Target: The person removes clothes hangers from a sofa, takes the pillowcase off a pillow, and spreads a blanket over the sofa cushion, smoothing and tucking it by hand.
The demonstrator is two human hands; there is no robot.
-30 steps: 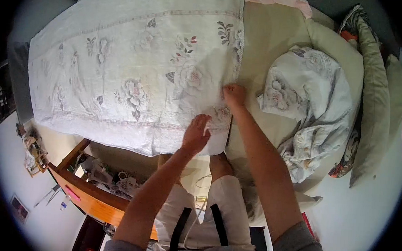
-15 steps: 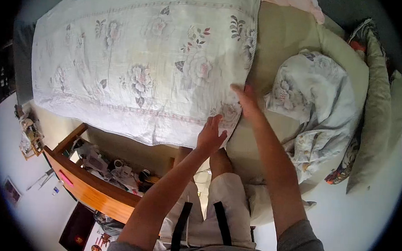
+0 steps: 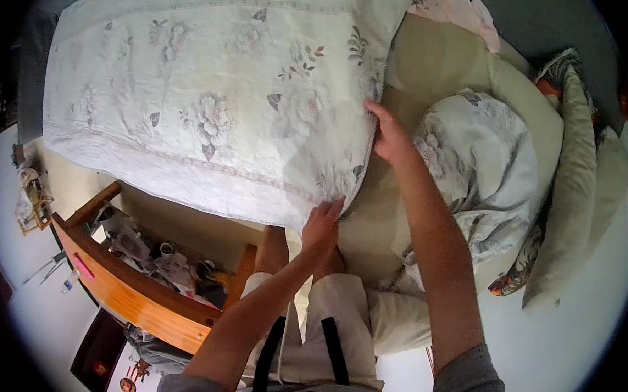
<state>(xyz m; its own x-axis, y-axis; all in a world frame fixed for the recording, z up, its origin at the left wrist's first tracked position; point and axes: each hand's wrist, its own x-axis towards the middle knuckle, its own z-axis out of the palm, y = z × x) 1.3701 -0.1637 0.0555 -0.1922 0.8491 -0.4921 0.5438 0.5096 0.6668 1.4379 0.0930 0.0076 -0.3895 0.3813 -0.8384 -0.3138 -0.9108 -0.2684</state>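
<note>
A pale floral quilt (image 3: 235,78) is spread over the bed, with grey-pink flowers and a border band along its near side. My left hand (image 3: 321,228) is at the quilt's near right corner, its fingers bent together on the fabric. Farther up the right-hand edge, my right hand (image 3: 392,135) has that edge between thumb and fingers. The part of the fingers under the cloth is hidden. Just right of my right hand lies a bunched floral cloth (image 3: 486,155) on the beige mattress cover (image 3: 434,71).
An open wooden drawer (image 3: 138,293) full of small items juts out at lower left, close to my legs. Pillows (image 3: 566,188) lean at the bed's right end. A pink cloth (image 3: 465,16) lies at the top right. A beige cushion (image 3: 400,321) sits beside my right leg.
My fingers have closed on the quilt's edge and corner. My right hand has moved up along the edge, my left hand slightly down. The quilt's right edge has shifted left, partly with the camera's movement.
</note>
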